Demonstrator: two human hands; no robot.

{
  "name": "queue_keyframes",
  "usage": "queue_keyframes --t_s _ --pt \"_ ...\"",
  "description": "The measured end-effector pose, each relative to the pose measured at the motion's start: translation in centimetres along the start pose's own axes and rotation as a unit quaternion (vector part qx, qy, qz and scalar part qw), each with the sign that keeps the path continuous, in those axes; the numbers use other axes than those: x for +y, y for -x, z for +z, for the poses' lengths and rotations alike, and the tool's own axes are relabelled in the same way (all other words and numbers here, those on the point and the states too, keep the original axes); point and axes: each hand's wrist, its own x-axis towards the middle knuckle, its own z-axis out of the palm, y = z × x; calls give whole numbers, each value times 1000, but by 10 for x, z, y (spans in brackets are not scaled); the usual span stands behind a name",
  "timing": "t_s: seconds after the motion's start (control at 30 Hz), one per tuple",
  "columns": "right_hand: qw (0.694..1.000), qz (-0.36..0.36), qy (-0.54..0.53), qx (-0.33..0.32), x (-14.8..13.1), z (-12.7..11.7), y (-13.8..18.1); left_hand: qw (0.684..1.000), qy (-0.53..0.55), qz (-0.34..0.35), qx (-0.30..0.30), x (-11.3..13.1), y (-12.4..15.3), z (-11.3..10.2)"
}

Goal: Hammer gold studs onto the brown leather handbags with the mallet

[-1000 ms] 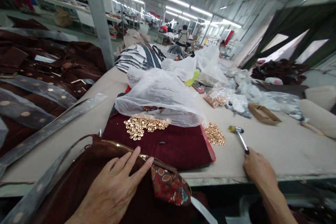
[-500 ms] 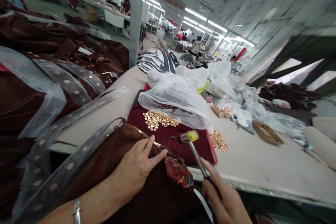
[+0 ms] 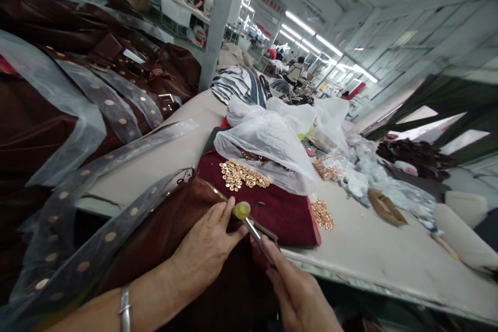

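My right hand [image 3: 298, 288] is wrapped round the handle of a small hammer [image 3: 252, 228] with a yellow face. The hammer head is down at the zipper edge of a brown leather bag [image 3: 155, 233], between the thumb and fingers of my left hand [image 3: 206, 241]. That left hand lies on the bag with thumb and forefinger spread apart. Whatever lies right under the hammer face is hidden. Part of the bag rests on a dark red pad [image 3: 288, 218]. Gold-coloured metal caps [image 3: 237, 176] are heaped on the pad beyond my hands.
A translucent plastic bag [image 3: 268, 142] covers the back of the pad. More small metal pieces [image 3: 322, 214] lie right of it on the pale table [image 3: 373, 254], near an open cardboard box [image 3: 385, 207]. Brown leather bags [image 3: 128, 70] and plastic strips with round discs [image 3: 111, 104] fill the left.
The hammer has swung down and left from above the pad to the zipper edge. My right hand has moved left with it; my left hand stays on the bag. The view has shifted slightly.
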Motion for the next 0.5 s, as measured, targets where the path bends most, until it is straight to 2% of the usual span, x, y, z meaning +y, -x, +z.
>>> queue_keyframes --t_s 0.07,0.13,0.23,0.33,0.4,0.5 --pt "997 68 -29 20 5 -3 5 1000 -6 -3 -10 0 1 -1" --pt "982 157 -53 90 16 -13 19 1000 -17 -5 -20 -1 1 -2" --pt "932 295 -18 208 52 -40 47 999 -47 5 -14 -2 1 -4" --pt "871 406 95 259 105 -72 67 996 -84 29 19 0 5 -2" --pt "837 449 159 269 135 -91 75 993 -97 48 54 1 13 6" --pt "813 470 198 281 165 -110 78 991 -65 59 103 -8 34 30"
